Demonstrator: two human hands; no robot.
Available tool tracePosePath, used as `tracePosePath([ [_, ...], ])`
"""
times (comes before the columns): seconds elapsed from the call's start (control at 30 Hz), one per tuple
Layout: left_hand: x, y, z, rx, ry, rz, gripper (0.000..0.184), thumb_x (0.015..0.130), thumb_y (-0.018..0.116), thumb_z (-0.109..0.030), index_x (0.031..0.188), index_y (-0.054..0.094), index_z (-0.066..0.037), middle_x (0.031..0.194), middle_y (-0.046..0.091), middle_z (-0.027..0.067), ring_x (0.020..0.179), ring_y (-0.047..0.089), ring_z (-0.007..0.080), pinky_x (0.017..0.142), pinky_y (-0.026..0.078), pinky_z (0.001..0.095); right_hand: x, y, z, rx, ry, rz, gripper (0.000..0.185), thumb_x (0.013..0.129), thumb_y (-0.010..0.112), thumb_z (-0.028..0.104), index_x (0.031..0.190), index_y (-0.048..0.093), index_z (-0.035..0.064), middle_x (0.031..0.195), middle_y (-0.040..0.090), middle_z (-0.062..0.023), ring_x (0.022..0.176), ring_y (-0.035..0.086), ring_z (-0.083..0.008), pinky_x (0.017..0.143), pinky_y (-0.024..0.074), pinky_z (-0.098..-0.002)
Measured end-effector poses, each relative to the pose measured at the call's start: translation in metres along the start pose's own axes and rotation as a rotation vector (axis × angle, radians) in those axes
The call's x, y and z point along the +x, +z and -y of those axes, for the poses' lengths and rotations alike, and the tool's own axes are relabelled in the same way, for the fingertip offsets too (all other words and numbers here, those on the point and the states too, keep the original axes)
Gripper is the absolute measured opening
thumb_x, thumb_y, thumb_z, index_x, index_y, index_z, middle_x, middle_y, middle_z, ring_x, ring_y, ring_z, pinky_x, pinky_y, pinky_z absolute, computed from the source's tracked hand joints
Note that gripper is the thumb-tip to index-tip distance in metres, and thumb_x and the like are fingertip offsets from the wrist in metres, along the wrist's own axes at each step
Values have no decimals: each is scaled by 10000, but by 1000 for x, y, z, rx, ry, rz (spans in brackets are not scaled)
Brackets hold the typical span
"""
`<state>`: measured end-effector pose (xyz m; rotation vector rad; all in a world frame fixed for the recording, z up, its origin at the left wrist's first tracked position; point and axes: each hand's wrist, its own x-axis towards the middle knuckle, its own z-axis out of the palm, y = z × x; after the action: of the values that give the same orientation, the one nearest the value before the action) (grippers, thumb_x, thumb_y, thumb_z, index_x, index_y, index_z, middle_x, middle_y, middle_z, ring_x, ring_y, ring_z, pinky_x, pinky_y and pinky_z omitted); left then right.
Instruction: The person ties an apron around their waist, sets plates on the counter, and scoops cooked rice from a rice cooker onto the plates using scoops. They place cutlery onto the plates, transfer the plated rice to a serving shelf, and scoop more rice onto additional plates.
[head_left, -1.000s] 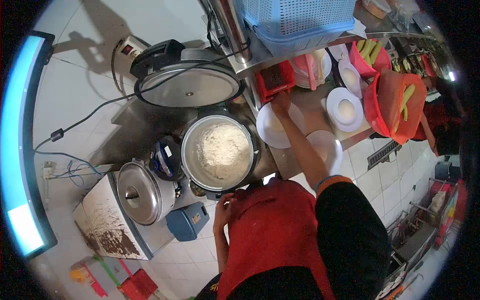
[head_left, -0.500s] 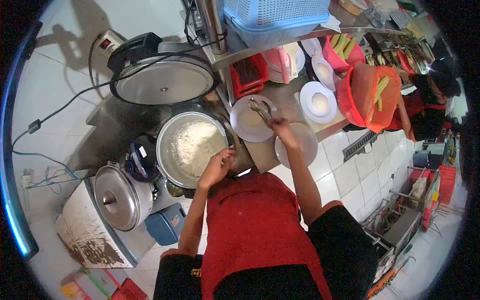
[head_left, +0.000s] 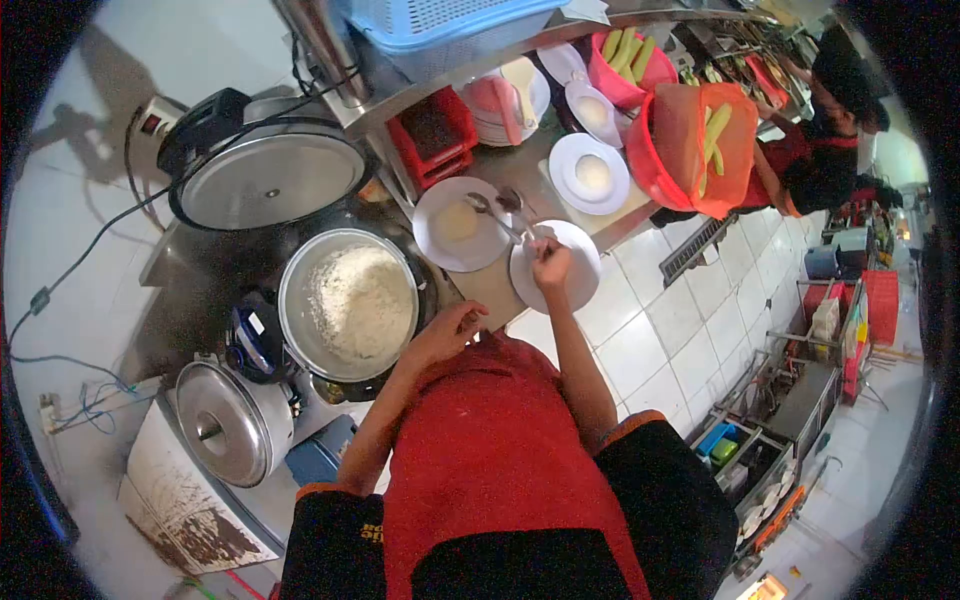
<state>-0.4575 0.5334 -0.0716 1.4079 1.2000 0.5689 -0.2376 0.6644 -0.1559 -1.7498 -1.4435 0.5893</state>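
My right hand (head_left: 552,265) is closed around the handles of metal spoons (head_left: 496,208). Their bowls spread apart above the right side of a white plate (head_left: 430,245) bearing a small pale mound of what looks like rice. Below the same hand is a second white plate (head_left: 584,262) with no food visible on it. My left hand (head_left: 448,336) hovers by the right rim of a large cooking pot (head_left: 288,305), its fingers loosely bent and apart with nothing visible in them. White rice (head_left: 355,300) partly fills the pot, whose hinged lid (head_left: 270,185) stands raised behind it.
More white plates (head_left: 562,190) with rice mounds stand beyond. Beside them are pink basins (head_left: 648,165) with long green vegetables. A red basket (head_left: 432,135) sits below a metal shelf. A lidded pot (head_left: 215,425) is at left. A co-worker (head_left: 815,150) stands at right.
The camera view has shifted. My left hand has drawn away from the pot rim towards my apron. The spoons in my right hand have moved right relative to the rice plate, their bowls farther apart.
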Motion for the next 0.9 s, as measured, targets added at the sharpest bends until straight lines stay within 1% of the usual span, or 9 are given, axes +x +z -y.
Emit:
tracePosePath([
  [0.07, -7, 1, -1, -49, -45, -2, 274, 934, 553, -206, 1152, 558, -40, 885, 652, 88, 678, 613, 158, 674, 513, 313, 1, -30, -20, 60, 46, 102, 168, 858, 581, 126, 812, 664, -12, 628, 590, -190, 551, 547, -294, 556, 432, -376],
  [0.17, -15, -1, -3, -130, -117, 15, 271, 936, 549, -191, 1162, 554, -41, 895, 650, 83, 685, 612, 145, 674, 514, 301, -3, -60, -48, 35, -72, -6, 160, 864, 573, 119, 822, 673, 1, 598, 573, -159, 512, 478, -259, 530, 400, -348],
  [0.33, -17, 0, 1, -162, -112, 28, 278, 954, 525, -184, 1195, 528, -46, 962, 647, 107, 719, 634, 154, 665, 521, 306, -20, -97, -88, -344, -42, -145, 127, 847, 552, 65, 821, 669, 22, 799, 647, -169, 720, 585, -356, 651, 464, -441],
  [0.47, -11, -1, 1, -131, -132, 64, 277, 957, 523, -188, 1197, 525, -50, 961, 637, 108, 724, 636, 159, 660, 522, 302, -23, -102, -90, -385, -82, -171, 91, 821, 589, 45, 818, 678, 32, 805, 650, -153, 742, 589, -340, 661, 465, -423],
  [0.57, -10, -3, -7, -175, -124, 52, 281, 958, 521, -187, 1204, 517, -52, 955, 629, 106, 690, 624, 152, 644, 517, 290, -9, -105, -96, -248, -128, -224, 75, 793, 640, 64, 860, 662, 37, 793, 626, -125, 746, 558, -311, 685, 462, -418],
  [0.63, -14, -8, -17, -190, -199, 33, 256, 933, 513, -81, 1182, 518, -20, 911, 630, 101, 675, 594, 127, 613, 496, 263, 10, -105, -104, -118, -61, -234, 60, 798, 647, 63, 837, 665, 20, 794, 626, -125, 694, 566, -276, 641, 461, -367],
  [0.67, -16, -8, -15, -183, -199, 35, 256, 933, 513, -81, 1182, 518, -20, 911, 630, 101, 675, 594, 127, 613, 496, 263, 21, -109, -90, -24, 23, -258, 74, 815, 634, 69, 806, 669, 4, 767, 646, -135, 656, 599, -242, 616, 467, -326],
  [0.77, -18, -9, -6, -176, -146, -5, 265, 954, 520, -151, 1200, 512, -52, 925, 625, 90, 623, 587, 129, 599, 499, 273, 70, -96, -113, 334, 175, -336, 95, 822, 615, 80, 797, 674, 10, 765, 668, -156, 659, 638, -242, 584, 487, -361],
  [0.9, -22, -7, -9, -190, -213, -14, 249, 954, 512, -136, 1186, 512, -48, 908, 630, 84, 607, 569, 120, 593, 491, 268, 125, -87, -96, 72, 202, -373, 179, 828, 592, 148, 782, 666, -8, 718, 658, -175, 646, 642, -283, 578, 485, -383],
])
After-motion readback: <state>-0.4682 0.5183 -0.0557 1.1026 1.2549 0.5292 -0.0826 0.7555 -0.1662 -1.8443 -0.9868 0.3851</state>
